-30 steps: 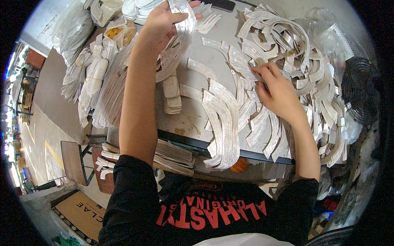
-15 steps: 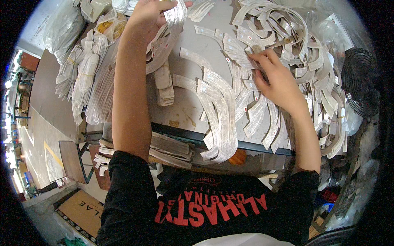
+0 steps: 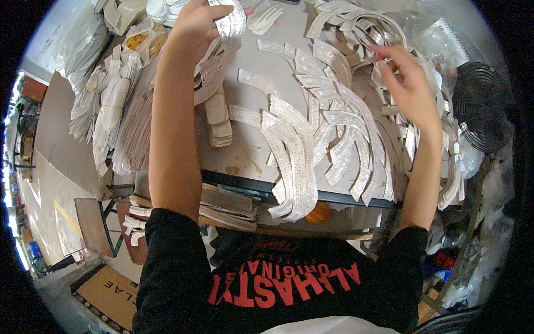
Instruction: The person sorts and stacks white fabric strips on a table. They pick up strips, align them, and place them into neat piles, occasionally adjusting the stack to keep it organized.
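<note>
My left hand (image 3: 200,22), at the far edge of the view, is closed around a stack of curved whitish fabric strips (image 3: 231,25). More curved strips with small tags (image 3: 214,72) hang or lie just below it, partly behind my forearm. My right hand (image 3: 405,78) hovers at the near side of a tangled pile of curved strips (image 3: 367,16). Its thumb and forefinger are apart, and nothing shows between them. Left of it, tagged strips (image 3: 339,106) lie fanned out and overlapping on the table. A neater overlapping group of strips (image 3: 295,150) curves toward the table's front edge.
Bundled strips in clear plastic (image 3: 114,106) crowd the table's left side. A folded stack (image 3: 218,119) lies beside my left forearm. More strips (image 3: 228,203) sit below the dark table edge (image 3: 345,199). A black fan (image 3: 481,106) stands at the right; a cardboard box (image 3: 105,295) lies lower left.
My right hand has left the fanned strips and moved right toward the tangled pile, its fingers parting. Another long strip now lies across the fan. My left hand keeps its stack, shifted slightly left.
</note>
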Available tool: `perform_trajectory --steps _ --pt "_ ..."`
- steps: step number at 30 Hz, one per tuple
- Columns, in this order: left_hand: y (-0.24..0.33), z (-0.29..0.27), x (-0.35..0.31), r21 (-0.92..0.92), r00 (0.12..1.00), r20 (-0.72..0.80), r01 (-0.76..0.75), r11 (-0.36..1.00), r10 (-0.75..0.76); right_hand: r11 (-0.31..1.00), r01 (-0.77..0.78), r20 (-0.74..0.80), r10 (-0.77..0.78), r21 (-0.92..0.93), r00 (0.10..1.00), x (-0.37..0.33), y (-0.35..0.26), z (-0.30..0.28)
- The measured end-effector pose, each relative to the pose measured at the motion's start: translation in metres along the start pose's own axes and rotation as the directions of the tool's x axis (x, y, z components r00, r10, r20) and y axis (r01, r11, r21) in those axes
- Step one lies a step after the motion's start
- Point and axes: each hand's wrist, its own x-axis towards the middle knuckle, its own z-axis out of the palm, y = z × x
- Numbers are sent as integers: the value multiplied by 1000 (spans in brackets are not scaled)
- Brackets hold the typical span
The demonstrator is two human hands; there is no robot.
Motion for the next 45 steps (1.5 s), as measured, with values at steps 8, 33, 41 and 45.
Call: perform_trajectory --steps 8,33,41,45 --pt "-1 -11 9 176 996 73 -64 982 52 979 -202 -107 201 -1 974 72 57 -37" --pt "-6 -6 0 151 1000 -1 14 988 -14 987 -135 -141 123 -83 982 81 89 -24" --pt "-4 5 -5 227 1000 -7 -3 974 5 988 -99 -144 81 -121 986 80 95 -24" --pt "-5 1 -6 200 1000 1 -7 980 7 976 -218 -100 215 -20 971 81 89 -28"
